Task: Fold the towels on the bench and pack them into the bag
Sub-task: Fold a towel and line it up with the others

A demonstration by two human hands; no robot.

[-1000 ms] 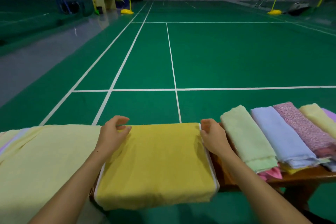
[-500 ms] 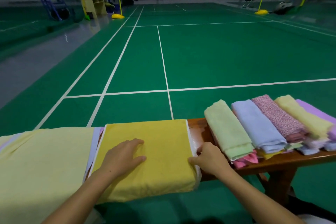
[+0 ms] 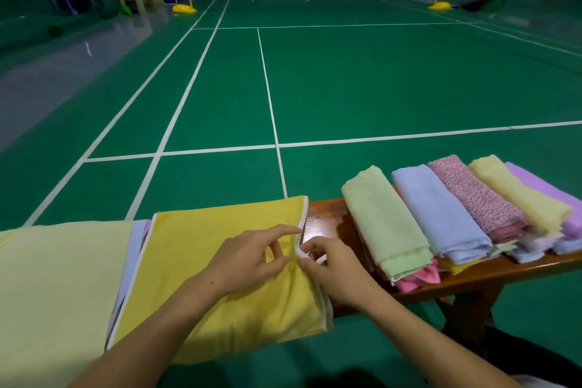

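Note:
A folded yellow towel (image 3: 201, 264) with white trim lies across the wooden bench (image 3: 324, 214) in front of me, its near end hanging over the front edge. My left hand (image 3: 252, 257) pinches the fabric near the towel's right edge. My right hand (image 3: 330, 264) grips that white-trimmed right edge, lifted slightly off the bench. To the left lies a pale yellow towel (image 3: 53, 287), spread flat. To the right lies a row of folded towels: light green (image 3: 384, 220), light blue (image 3: 441, 214), pink patterned (image 3: 472, 195), pale yellow (image 3: 519, 198) and lilac (image 3: 548, 195). No bag is in view.
The bench stands on a green badminton court floor (image 3: 346, 88) with white lines. A net post with a yellow base (image 3: 184, 8) stands far left, another (image 3: 441, 5) far right. Pink and yellow cloths (image 3: 419, 277) lie under the folded row.
Both hands have come together at the yellow towel's right edge. The left hand moved right from lying flat on the towel, and both now pinch the edge.

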